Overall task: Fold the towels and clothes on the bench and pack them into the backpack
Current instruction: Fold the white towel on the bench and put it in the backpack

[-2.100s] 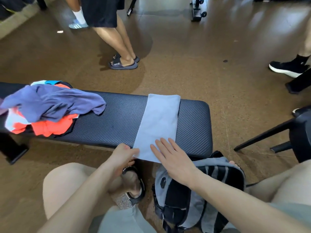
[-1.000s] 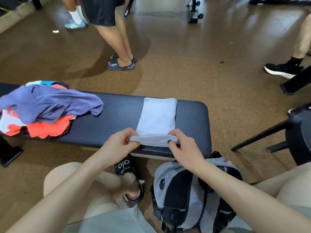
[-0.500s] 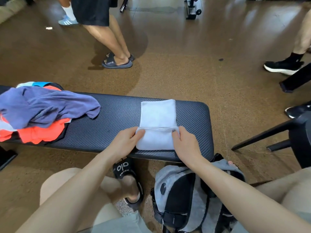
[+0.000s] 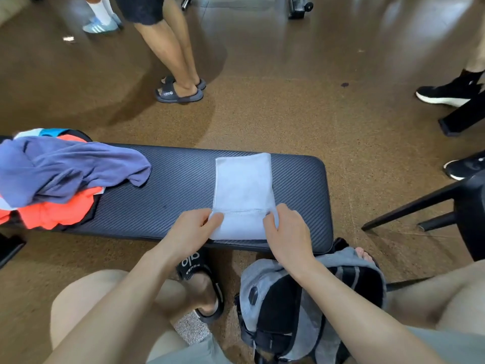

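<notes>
Two hands work one pale blue towel laid across the right end of the tabletop. My left hand pinches the towel's near left edge and my right hand pinches the near right edge, each grip closed on the folded flap where it meets the layer beneath. I judge this to be the middle of the folding step: the near part is doubled over, the far part not yet. Next, I would carry the flap toward the tabletop's far edge, keeping both corners level, then press it flat. Left of the towel, a heap of purple and orange clothes waits unfolded. Below the tabletop's near edge, the grey backpack stands open on the floor.
</notes>
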The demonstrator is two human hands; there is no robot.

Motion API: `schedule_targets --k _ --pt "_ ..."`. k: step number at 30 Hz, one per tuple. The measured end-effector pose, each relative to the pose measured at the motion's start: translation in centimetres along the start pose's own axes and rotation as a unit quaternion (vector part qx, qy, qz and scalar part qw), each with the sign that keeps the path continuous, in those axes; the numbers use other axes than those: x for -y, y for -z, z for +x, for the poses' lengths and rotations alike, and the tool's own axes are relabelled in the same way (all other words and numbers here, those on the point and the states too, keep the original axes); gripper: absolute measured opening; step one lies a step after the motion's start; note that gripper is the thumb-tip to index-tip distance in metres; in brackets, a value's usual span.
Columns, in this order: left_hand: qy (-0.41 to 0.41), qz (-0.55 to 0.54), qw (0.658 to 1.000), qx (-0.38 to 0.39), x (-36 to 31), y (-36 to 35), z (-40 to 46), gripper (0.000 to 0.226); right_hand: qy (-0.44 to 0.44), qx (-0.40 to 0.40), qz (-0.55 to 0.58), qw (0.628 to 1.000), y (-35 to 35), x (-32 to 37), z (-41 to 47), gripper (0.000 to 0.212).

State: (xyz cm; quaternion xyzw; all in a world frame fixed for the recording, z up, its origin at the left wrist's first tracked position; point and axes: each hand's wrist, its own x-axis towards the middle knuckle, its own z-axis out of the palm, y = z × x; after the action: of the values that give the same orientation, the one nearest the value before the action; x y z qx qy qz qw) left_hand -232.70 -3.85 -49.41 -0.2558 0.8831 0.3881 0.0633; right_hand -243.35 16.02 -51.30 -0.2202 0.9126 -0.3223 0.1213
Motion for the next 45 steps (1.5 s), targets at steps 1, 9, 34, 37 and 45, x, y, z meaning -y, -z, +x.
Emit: schedule_targets --k 1,9,34,37,45 --pt "-0.003 0.009 1.0 -0.002 0.0 -0.1 0.0 0.049 0.006 -0.013 -0.014 1.0 -0.3 -0.2 0.0 0.033" --pt "-0.002 0.128 0.991 -0.029 -0.6 -0.8 0.8 0.047 -0.007 -0.041 -0.02 0.999 -1.2 -1.0 0.6 0.018" --pt "-0.2 0.221 0.954 0.02 0.6 1.1 1.2 0.047 0.267 0.043 -0.101 0.957 3.3 -2.2 3.2 0.01" --pt "-0.168 0.095 0.981 -0.001 0.7 0.8 1.6 0.021 0.195 0.053 -0.038 0.979 3.5 -2.1 4.3 0.01" --pt "-0.043 -0.057 0.997 -0.037 0.0 0.4 2.9 0.013 0.082 0.068 0.007 0.994 2.9 -1.8 6.5 0.021"
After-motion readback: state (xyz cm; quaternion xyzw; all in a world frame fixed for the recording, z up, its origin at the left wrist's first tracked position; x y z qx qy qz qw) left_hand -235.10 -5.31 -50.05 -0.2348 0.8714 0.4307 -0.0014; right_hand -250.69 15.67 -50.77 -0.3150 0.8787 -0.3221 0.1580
